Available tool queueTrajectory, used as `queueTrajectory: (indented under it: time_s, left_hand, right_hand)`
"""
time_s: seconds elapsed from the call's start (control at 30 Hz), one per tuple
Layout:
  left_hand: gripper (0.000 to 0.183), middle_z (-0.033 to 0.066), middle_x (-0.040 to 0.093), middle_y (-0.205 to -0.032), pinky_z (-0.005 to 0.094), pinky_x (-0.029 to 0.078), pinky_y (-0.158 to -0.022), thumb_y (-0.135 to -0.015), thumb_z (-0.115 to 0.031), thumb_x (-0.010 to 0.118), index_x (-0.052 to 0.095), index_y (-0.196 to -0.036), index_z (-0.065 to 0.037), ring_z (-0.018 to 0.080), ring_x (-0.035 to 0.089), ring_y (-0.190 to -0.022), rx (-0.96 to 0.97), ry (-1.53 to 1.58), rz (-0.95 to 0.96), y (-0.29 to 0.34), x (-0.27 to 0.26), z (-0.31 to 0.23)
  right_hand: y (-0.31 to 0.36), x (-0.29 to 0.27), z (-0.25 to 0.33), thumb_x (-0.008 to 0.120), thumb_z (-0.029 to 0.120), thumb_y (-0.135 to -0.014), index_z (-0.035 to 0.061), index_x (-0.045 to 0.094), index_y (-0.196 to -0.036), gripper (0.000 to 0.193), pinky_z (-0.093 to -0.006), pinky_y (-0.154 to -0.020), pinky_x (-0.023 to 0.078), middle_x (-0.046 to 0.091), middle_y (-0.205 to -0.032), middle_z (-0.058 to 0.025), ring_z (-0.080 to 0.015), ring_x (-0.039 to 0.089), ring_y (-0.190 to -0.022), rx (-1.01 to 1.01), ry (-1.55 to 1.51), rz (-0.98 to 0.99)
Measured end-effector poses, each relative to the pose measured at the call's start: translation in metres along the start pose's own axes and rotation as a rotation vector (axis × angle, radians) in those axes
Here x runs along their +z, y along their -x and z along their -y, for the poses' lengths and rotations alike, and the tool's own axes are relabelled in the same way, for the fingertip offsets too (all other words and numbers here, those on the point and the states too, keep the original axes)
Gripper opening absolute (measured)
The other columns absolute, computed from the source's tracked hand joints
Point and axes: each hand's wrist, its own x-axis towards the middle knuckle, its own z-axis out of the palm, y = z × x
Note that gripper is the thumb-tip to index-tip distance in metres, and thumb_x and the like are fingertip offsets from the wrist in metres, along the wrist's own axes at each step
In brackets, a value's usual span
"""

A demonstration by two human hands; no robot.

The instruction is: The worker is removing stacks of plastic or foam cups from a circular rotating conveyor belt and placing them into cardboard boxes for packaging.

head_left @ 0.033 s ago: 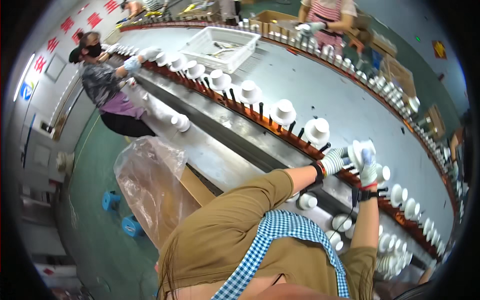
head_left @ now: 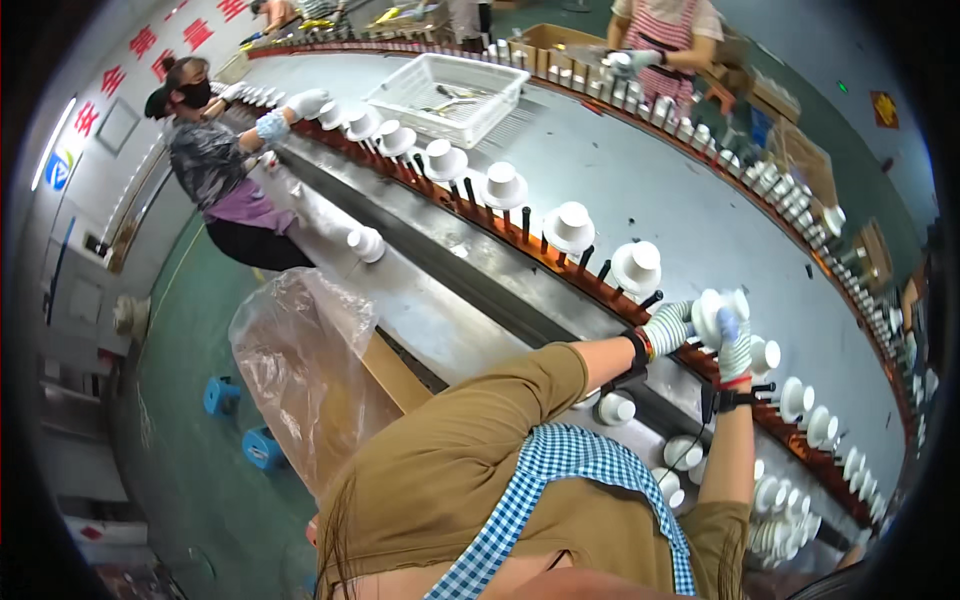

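Observation:
Both gloved hands meet at a row of black pegs along the orange-brown rail. A white flanged, cup-shaped part (head_left: 707, 316) is between them. My right hand (head_left: 735, 352), in a striped glove with blue fingertips, has its fingers closed around the part's right side. On the left side, my left hand (head_left: 668, 327) has its fingers bent against the part's rim; its fingertips are partly hidden. To the left of my hands, another white flanged part (head_left: 636, 266) sits on the rail, and a further white part (head_left: 764, 355) stands just right of my right hand.
Loose white parts (head_left: 615, 407) lie on the metal bench below my arms. A clear plastic bag (head_left: 300, 340) lines a carton at my left. Across the grey table stands a white crate (head_left: 440, 98). A co-worker (head_left: 215, 160) reaches to the rail at far left; another person stands opposite.
The view has shifted slightly. My hands stay at the same part, with the right-hand fingers a little differently placed on it.

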Motion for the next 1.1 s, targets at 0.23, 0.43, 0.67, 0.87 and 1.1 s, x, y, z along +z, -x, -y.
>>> queueTrajectory:
  time_s: [0.23, 0.43, 0.67, 0.87, 1.1]
  left_hand:
    - [0.033, 0.0076, 0.069, -0.117, 0.0320, 0.051, -0.094, -0.096, -0.016, 0.063, 0.062, -0.127, -0.005, 0.0161, 0.064, -0.106, -0.035, 0.508, -0.052, 0.016, -0.062, 0.026]
    - [0.030, 0.0066, 0.064, -0.122, 0.0339, 0.050, -0.099, -0.102, -0.026, 0.056, 0.059, -0.125, -0.008, 0.0200, 0.062, -0.108, -0.151, 1.409, -0.160, 0.023, -0.094, -0.003]
    - [0.042, 0.0059, 0.065, -0.113, 0.0330, 0.048, -0.095, -0.105, -0.039, 0.047, 0.060, -0.126, -0.005, 0.0179, 0.058, -0.107, -0.214, 0.832, -0.390, 0.030, -0.114, -0.052]
    - [0.022, 0.0077, 0.060, -0.109, 0.0360, 0.050, -0.085, -0.102, -0.019, 0.045, 0.061, -0.113, -0.009, 0.0182, 0.058, -0.098, -0.188, -0.104, -0.228, 0.043, -0.150, -0.036]
    - [0.022, 0.0126, 0.065, -0.117, 0.0427, 0.052, -0.101, -0.099, -0.018, 0.062, 0.059, -0.114, -0.004, 0.0282, 0.064, -0.109, -0.207, 0.649, -0.265, 0.086, -0.096, 0.018]
  right_hand:
    - [-0.029, 0.058, -0.042, 0.084, 0.039, -0.078, 0.0013, 0.054, -0.134, 0.074, -0.0384, -0.101, 0.045, 0.061, -0.125, -0.0115, -0.0238, 0.058, -0.115, -0.118, 0.327, 0.048]
    - [-0.044, 0.122, -0.010, 0.086, 0.033, -0.076, 0.0008, 0.055, -0.132, 0.071, -0.0368, -0.097, 0.048, 0.063, -0.121, -0.0117, -0.0226, 0.060, -0.111, -0.217, 0.370, 0.018]
    - [-0.067, 0.159, 0.022, 0.072, 0.046, -0.090, 0.0057, 0.063, -0.120, 0.051, -0.0338, -0.087, 0.057, 0.069, -0.108, -0.0077, -0.0185, 0.068, -0.097, 0.152, -0.321, -0.003]
    - [-0.008, 0.148, 0.042, 0.072, 0.035, -0.092, 0.0027, 0.060, -0.128, 0.050, -0.0349, -0.096, 0.049, 0.067, -0.119, -0.0074, -0.0195, 0.062, -0.108, -0.394, 0.293, -0.024]
    - [0.149, 0.050, -0.017, 0.072, 0.026, -0.091, 0.0019, 0.060, -0.126, 0.044, -0.0318, -0.100, 0.048, 0.065, -0.122, -0.0086, -0.0166, 0.060, -0.114, 0.164, -0.188, -0.128]
